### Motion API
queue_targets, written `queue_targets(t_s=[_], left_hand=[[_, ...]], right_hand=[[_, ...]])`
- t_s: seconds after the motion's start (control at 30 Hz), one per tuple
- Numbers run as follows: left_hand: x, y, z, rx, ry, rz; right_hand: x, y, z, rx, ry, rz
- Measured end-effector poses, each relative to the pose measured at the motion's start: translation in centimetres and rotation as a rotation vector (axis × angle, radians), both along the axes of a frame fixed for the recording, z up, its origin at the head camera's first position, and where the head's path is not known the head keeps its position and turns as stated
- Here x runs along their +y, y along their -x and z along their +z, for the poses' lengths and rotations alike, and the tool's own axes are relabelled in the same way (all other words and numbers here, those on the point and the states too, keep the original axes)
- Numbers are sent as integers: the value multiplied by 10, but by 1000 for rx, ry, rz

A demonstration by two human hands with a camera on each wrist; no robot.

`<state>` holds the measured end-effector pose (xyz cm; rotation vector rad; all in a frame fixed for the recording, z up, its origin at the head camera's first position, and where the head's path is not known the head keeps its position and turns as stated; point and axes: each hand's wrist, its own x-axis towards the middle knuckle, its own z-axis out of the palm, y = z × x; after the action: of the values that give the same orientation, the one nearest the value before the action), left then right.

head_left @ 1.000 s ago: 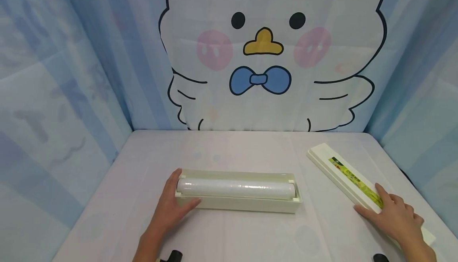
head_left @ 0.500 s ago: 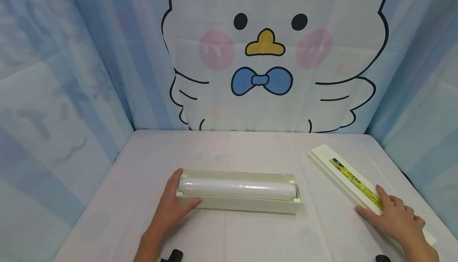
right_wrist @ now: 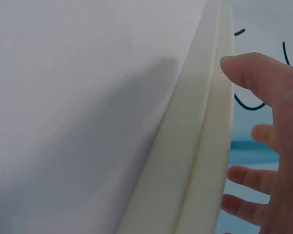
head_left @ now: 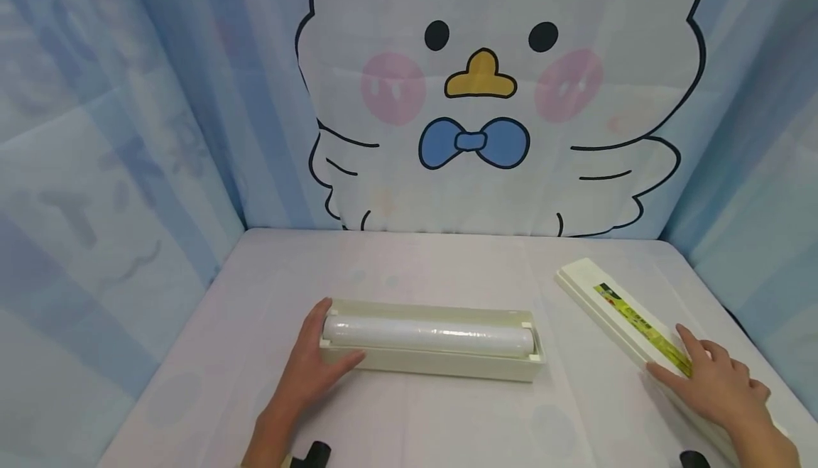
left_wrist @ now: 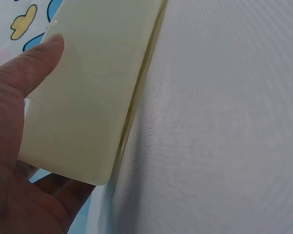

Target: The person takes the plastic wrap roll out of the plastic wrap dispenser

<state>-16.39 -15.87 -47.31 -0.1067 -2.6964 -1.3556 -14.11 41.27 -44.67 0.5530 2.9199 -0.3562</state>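
Note:
Left of centre in the head view, a long pale cream cling film box point(head_left: 447, 367) lies uncovered on the table, a white roll of film point(head_left: 428, 335) inside. My left hand point(head_left: 305, 370) grips its left end, thumb against the front wall and fingers round the far side. The left wrist view shows the thumb flat on the box wall point(left_wrist: 88, 97). At the right lies the box's long lid point(head_left: 603, 308), slanting, with a yellow-green label point(head_left: 642, 326). Over its near end is my right hand point(head_left: 722, 386), fingers spread. In the right wrist view its thumb point(right_wrist: 249, 70) reaches the lid's edge.
A white cloth covers the table point(head_left: 460, 269). Behind it hangs a curtain point(head_left: 383, 191) with a cartoon bird, and blue curtains flank both sides. Dark wrist-worn pieces point(head_left: 313, 454) show at the bottom edge.
My right hand has lifted slightly and shifted right on the lid. The left hand keeps its hold on the box. The whole head view has drifted a little.

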Motion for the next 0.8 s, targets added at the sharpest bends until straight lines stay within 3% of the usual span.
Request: queue_targets(t_s=[0.37, 0.6, 0.8], left_hand=[[-1, 1, -1, 13, -17, -2], [-1, 1, -2, 31, -26, -9], [-2, 0, -3, 43, -16, -9]], right_hand=[[-19, 1, 24, 208, -97, 110], [-42, 4, 45, 333, -90, 176], [-55, 5, 53, 389, -79, 230]])
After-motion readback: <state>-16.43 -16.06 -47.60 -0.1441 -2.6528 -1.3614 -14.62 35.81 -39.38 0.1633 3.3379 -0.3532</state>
